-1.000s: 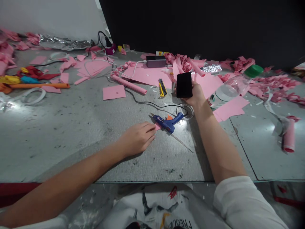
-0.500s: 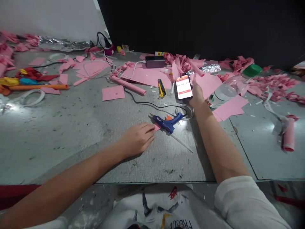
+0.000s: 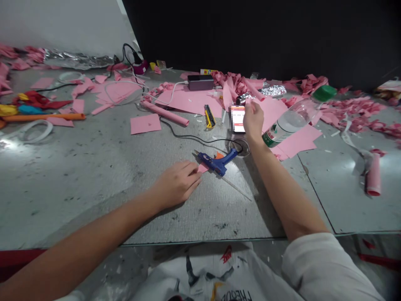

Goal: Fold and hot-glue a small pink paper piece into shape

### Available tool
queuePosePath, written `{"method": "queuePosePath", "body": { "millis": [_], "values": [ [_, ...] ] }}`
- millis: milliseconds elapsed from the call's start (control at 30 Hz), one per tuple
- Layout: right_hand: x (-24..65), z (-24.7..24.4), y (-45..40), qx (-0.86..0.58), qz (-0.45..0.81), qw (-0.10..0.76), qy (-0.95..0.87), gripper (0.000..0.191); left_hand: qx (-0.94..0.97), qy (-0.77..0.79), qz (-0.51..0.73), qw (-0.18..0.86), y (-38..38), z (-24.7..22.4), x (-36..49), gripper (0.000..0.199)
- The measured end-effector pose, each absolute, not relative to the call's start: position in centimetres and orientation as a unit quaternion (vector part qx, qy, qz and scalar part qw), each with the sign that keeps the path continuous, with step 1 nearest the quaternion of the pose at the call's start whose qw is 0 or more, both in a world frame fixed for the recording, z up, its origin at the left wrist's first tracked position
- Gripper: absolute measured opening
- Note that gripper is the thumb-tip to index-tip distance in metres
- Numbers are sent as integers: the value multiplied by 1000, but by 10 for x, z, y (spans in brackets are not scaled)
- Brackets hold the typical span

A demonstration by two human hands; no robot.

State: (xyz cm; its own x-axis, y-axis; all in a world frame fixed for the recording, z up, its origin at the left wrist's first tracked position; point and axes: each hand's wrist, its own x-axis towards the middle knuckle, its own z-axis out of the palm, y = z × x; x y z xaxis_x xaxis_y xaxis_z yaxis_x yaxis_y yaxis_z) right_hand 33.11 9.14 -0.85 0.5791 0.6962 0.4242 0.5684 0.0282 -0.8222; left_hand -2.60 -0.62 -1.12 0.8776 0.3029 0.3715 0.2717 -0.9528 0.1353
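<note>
My left hand (image 3: 180,183) rests on the table with its fingers closed on a small piece of pink paper (image 3: 203,167), partly hidden by the fingers. Just past the fingertips lies a blue hot glue gun (image 3: 216,162), nozzle to the left, a glue stick trailing from its rear. My right hand (image 3: 254,120) reaches forward, its bent fingers at the right edge of a smartphone (image 3: 238,119) whose lit screen faces me. The hand covers the screen's right part, and the grip is partly hidden. A dark round object (image 3: 240,100) shows at the phone's top.
A yellow utility knife (image 3: 209,116) lies left of the phone. A clear bottle with a green cap (image 3: 290,121) leans right of my forearm. Pink paper scraps (image 3: 188,100), a rolled pink tube (image 3: 166,113), a power bank (image 3: 200,82) and cables spread across the back.
My right hand has shifted over the phone's right side and now covers part of the screen. The left hand stays at the pink paper. The view has moved slightly.
</note>
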Motion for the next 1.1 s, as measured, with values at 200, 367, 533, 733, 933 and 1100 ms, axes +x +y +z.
{"method": "queuePosePath", "body": {
  "millis": [200,367,533,733,933,1100],
  "values": [
    [263,6,-10,-550,9,436,-712,32,971,150,183,33,-5,-11,-28,28],
    [266,-11,-69,-483,-27,343,-805,25,966,170,169,90,-2,-12,-31,29],
    [276,-22,-55,-464,19,358,-810,28,961,177,170,125,5,-13,-33,25],
    [274,-23,-53,-457,38,379,-803,27,960,182,159,140,9,-14,-35,24],
    [272,-20,-56,-466,31,397,-790,28,954,212,169,129,11,-15,-37,22],
    [267,-13,-57,-462,21,396,-793,31,958,211,166,102,11,-12,-38,22]
  ]
}}
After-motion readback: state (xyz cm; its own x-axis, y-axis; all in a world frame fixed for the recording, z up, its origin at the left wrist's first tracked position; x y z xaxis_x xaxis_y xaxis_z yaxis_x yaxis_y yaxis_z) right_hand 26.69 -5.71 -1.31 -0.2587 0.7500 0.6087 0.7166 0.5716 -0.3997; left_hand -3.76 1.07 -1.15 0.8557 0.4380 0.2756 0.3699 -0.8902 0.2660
